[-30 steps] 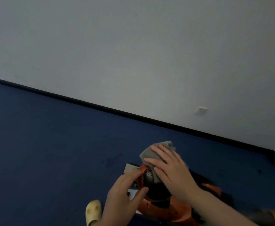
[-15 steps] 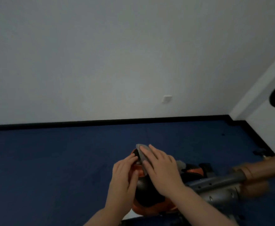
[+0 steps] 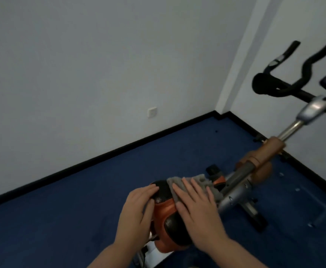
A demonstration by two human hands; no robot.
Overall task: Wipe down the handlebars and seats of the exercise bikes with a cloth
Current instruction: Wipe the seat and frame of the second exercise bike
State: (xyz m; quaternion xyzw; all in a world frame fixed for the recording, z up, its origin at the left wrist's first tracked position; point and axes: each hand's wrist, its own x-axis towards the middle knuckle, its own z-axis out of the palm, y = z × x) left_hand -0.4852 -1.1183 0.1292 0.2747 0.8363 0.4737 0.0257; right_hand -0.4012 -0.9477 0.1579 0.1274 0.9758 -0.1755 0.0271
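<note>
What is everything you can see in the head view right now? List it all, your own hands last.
seat: one, orange and black, bottom centre, under both hands
cloth: one, grey, on the seat's right side under the right hand
handlebars: one set, black, upper right
bike frame: one, grey and brown, right of centre
floor: dark blue, lower half
walls: white with black skirting, meeting at a corner
wall socket: one, white, low on the left wall
left hand: fingers flat on the seat's left side
right hand: fingers straight, pressing the cloth

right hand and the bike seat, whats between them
The grey cloth, pressed flat onto the seat by the right hand, in the head view.
</note>
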